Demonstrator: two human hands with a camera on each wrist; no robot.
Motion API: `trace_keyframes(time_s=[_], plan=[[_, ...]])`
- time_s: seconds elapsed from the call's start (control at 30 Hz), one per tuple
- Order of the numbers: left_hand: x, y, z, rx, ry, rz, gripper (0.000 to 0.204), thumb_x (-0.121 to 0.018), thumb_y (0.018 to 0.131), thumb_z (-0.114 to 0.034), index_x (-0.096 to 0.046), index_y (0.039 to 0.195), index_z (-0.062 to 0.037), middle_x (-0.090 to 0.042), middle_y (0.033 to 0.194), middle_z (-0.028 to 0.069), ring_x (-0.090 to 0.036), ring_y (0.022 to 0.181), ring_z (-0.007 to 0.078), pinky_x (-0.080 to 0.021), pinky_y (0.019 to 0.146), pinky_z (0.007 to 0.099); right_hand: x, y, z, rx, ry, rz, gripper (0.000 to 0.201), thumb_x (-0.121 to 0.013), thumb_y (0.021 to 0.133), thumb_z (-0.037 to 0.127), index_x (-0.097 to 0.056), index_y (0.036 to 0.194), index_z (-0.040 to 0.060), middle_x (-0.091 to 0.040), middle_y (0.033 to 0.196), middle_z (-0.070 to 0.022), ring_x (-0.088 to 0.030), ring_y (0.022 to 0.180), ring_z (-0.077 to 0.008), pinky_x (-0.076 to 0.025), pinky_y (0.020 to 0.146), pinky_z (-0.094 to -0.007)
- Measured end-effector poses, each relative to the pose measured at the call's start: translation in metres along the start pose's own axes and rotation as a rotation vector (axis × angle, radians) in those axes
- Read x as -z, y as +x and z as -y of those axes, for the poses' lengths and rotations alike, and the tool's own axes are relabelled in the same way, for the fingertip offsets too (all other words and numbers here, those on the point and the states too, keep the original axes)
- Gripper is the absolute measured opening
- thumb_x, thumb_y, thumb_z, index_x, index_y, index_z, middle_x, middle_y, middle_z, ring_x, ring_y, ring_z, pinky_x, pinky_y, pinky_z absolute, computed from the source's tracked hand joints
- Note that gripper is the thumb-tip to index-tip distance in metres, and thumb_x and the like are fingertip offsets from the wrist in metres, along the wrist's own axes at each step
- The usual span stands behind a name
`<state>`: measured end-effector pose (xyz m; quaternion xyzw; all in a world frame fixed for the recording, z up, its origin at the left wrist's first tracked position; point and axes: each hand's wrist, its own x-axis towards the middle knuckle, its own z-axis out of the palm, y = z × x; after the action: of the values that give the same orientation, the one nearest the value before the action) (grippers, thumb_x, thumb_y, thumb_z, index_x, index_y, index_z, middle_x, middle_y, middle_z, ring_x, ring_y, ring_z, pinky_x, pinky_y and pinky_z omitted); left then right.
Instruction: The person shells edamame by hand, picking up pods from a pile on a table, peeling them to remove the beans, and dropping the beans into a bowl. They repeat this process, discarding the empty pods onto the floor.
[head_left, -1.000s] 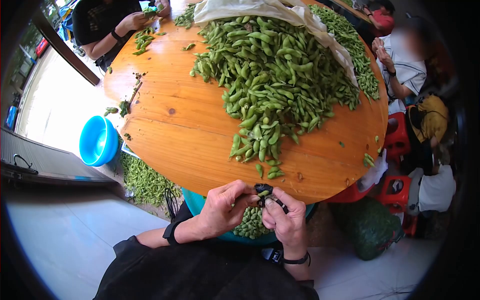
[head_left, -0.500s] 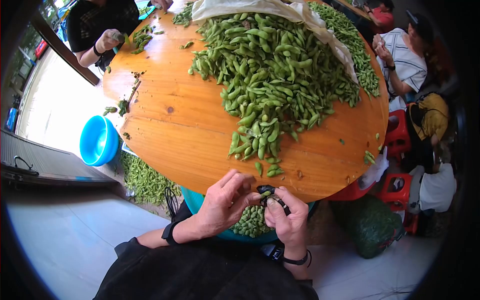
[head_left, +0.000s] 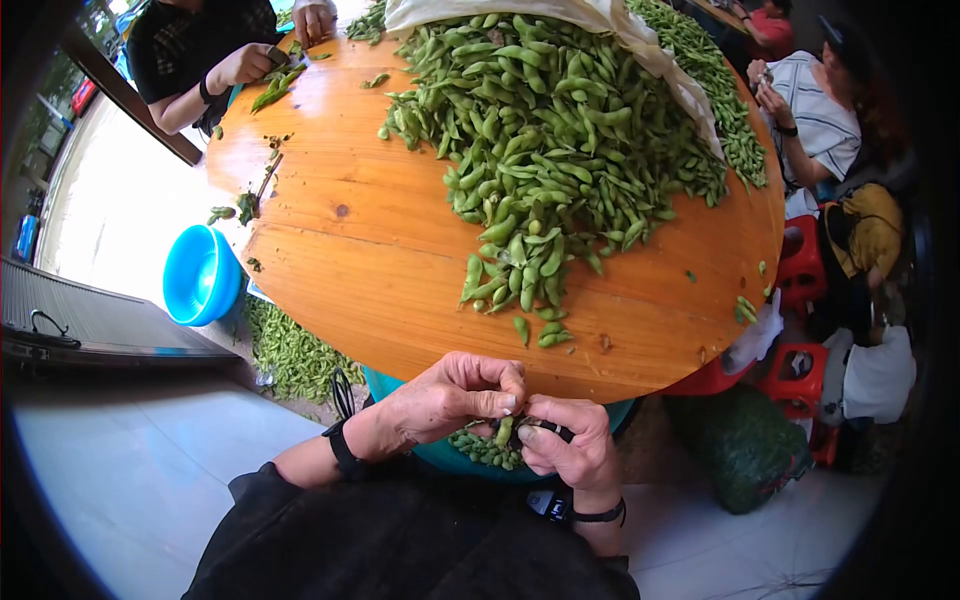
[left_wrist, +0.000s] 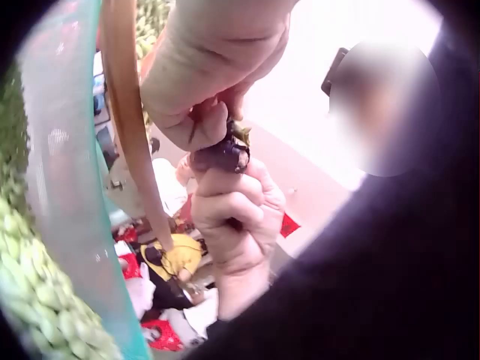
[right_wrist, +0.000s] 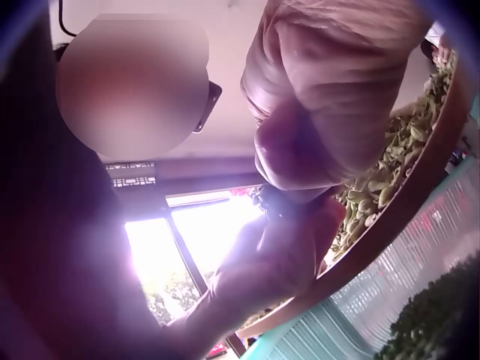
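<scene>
Over the teal basin (head_left: 455, 462), my left hand (head_left: 445, 400) and right hand (head_left: 570, 445) meet at a green soybean pod (head_left: 504, 432). The right thumb and forefinger pinch the pod beside a small black covering (left_wrist: 221, 156) at the fingertips. A black band (head_left: 562, 433) circles a right finger. The left thumb and forefinger close at the pod's upper end, their tips beside the right forefinger. Shelled green beans (head_left: 485, 450) lie in the basin under the hands. In the right wrist view the hands mostly hide the pod.
A heap of soybean pods (head_left: 560, 150) covers much of the round wooden table (head_left: 340, 270). Loose pods (head_left: 552, 335) lie near its front edge. A blue basin (head_left: 203, 275) and floor pods (head_left: 290, 345) are left; red stools (head_left: 797, 370) stand right. Another person's hand (head_left: 243, 65) works across the table.
My left fingers lifted off the pod, then came back down to it. The pod and my right hand moved lower and toward me. Across the table, the other person's hand moved to the pods there.
</scene>
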<state>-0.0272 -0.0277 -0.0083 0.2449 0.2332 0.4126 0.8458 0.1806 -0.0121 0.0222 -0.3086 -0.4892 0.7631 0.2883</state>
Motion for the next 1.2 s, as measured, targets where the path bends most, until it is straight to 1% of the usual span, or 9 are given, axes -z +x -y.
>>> trace_keyframes(time_s=[0.17,0.23,0.3,0.53,0.67,0.83,1.0,1.07,1.2], plan=[[-0.023,0.0,0.002,-0.048,-0.005,-0.196,0.008,-0.07,0.093,-0.012,-0.064,0.094,-0.0065,-0.052,0.083,-0.0049,-0.049,0.071,0.0031,-0.038,0.055,0.0192,0.006,0.0,-0.005,-0.08,0.105,-0.019,0.009,-0.059,0.093,-0.003,-0.062,0.097,-0.01,-0.058,0.076,-0.0042,-0.053,0.056,-0.0069,-0.038,0.047,-0.0225],[-0.026,-0.002,0.008,-0.075,0.042,-0.286,0.012,-0.072,0.092,-0.012,-0.063,0.095,-0.0056,-0.052,0.079,-0.0054,-0.048,0.067,0.0026,-0.037,0.053,0.0194,-0.001,-0.001,0.001,0.089,-0.182,-0.147,0.011,-0.062,0.091,-0.002,-0.063,0.099,-0.0086,-0.059,0.076,-0.0058,-0.055,0.057,-0.0105,-0.042,0.05,-0.0253],[-0.018,-0.002,0.02,-0.169,0.547,-0.297,0.018,-0.075,0.09,-0.013,-0.061,0.098,-0.0045,-0.05,0.069,-0.0076,-0.045,0.06,0.0017,-0.036,0.05,0.0217,0.0,-0.002,0.003,0.156,-0.357,-0.163,0.012,-0.063,0.088,-0.002,-0.063,0.099,-0.008,-0.059,0.076,-0.0076,-0.057,0.059,-0.014,-0.045,0.052,-0.0273],[-0.019,-0.003,0.011,-0.403,1.06,-0.284,0.02,-0.067,0.094,-0.014,-0.06,0.107,0.0003,-0.058,0.064,0.0109,-0.06,0.057,0.0134,-0.046,0.052,0.0321,-0.003,-0.001,-0.004,0.311,-0.702,-0.256,0.017,-0.066,0.081,-0.004,-0.063,0.098,-0.0072,-0.058,0.077,-0.0138,-0.064,0.066,-0.0252,-0.049,0.059,-0.032],[-0.015,-0.005,0.004,-0.285,1.023,-0.222,0.018,-0.06,0.097,-0.008,-0.06,0.112,0.0013,-0.058,0.063,0.0089,-0.063,0.058,0.0135,-0.049,0.054,0.0335,-0.002,-0.001,-0.002,0.251,-0.738,-0.251,0.015,-0.065,0.083,-0.004,-0.063,0.098,-0.0075,-0.06,0.077,-0.0133,-0.065,0.065,-0.0231,-0.048,0.058,-0.031],[-0.021,-0.003,0.007,-0.129,0.471,-0.296,0.023,-0.055,0.101,-0.009,-0.057,0.121,0.0021,-0.064,0.082,0.0041,-0.063,0.064,0.0101,-0.052,0.057,0.0257,-0.001,-0.004,-0.005,-0.017,-0.347,-0.36,0.014,-0.064,0.087,0.0,-0.063,0.099,-0.0077,-0.062,0.076,-0.011,-0.062,0.059,-0.0176,-0.048,0.056,-0.0285],[-0.018,-0.001,0.014,-0.141,0.396,-0.302,0.017,-0.059,0.1,-0.011,-0.058,0.112,0.0015,-0.063,0.085,0.0033,-0.062,0.066,0.0084,-0.052,0.057,0.0241,-0.004,-0.001,-0.005,0.182,-0.729,-0.348,0.014,-0.066,0.085,0.001,-0.065,0.097,-0.005,-0.062,0.077,-0.0117,-0.062,0.061,-0.0222,-0.047,0.055,-0.0302],[-0.019,-0.002,0.016,-0.179,0.405,-0.314,0.016,-0.061,0.099,-0.011,-0.058,0.108,0.0014,-0.063,0.084,0.0032,-0.061,0.066,0.0081,-0.051,0.057,0.0235,-0.008,-0.002,-0.002,0.339,-0.942,-0.515,0.015,-0.068,0.083,0.0,-0.066,0.097,-0.0037,-0.062,0.078,-0.0126,-0.062,0.063,-0.0248,-0.048,0.058,-0.0321],[-0.021,-0.002,0.019,-0.19,0.486,-0.317,0.014,-0.063,0.098,-0.014,-0.059,0.099,0.0,-0.062,0.077,0.0008,-0.058,0.059,0.005,-0.047,0.05,0.0227,-0.006,-0.003,0.002,0.243,-0.767,-0.605,0.021,-0.075,0.081,0.002,-0.067,0.1,-0.0036,-0.063,0.078,-0.0117,-0.063,0.065,-0.0223,-0.049,0.058,-0.032]])
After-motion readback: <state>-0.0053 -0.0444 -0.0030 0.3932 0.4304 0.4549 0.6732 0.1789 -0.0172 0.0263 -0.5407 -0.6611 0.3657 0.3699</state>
